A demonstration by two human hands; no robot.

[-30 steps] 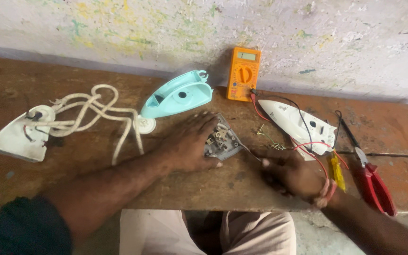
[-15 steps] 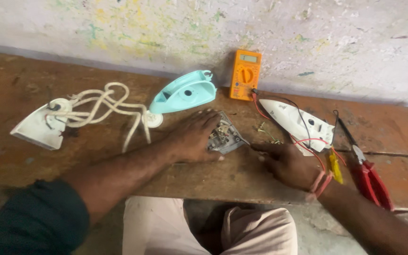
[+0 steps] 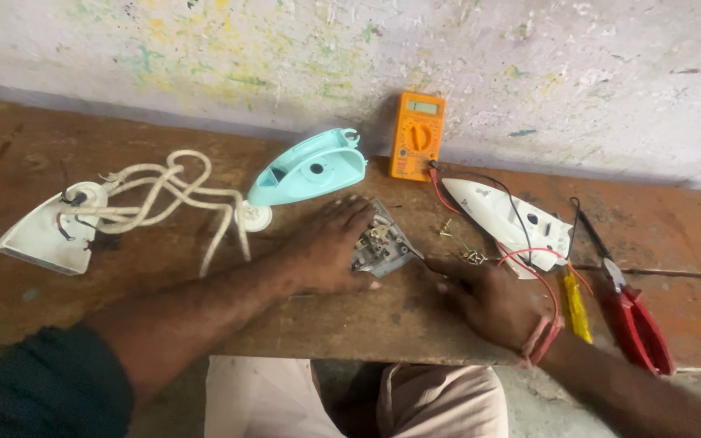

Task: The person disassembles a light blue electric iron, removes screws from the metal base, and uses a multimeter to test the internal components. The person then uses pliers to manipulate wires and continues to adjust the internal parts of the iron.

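Head view looks down on a worn wooden bench [image 3: 58, 162] set against a paint-flecked wall [image 3: 204, 49]. Left hand [image 3: 330, 243] lies palm down with fingers spread, pressing on a small grey metal part [image 3: 383, 247] near the middle of the bench; it rests on the part rather than gripping it. Right hand [image 3: 488, 300] sits just right of that part, fingers curled loosely, holding a thin metal tool [image 3: 417, 256] whose tip touches the part's edge; a red thread band circles the wrist. Behind the left hand lies a pale blue iron cover [image 3: 310, 168], and beside it an orange meter [image 3: 417, 134] leans on the wall, its red and black leads [image 3: 521, 251] running over a white iron shell [image 3: 513, 219]. Red-handled pliers [image 3: 630, 308] and a yellow screwdriver [image 3: 576, 304] lie at the far right; a white iron base [image 3: 42, 235] with a coiled white cord [image 3: 172, 195] lies at the left
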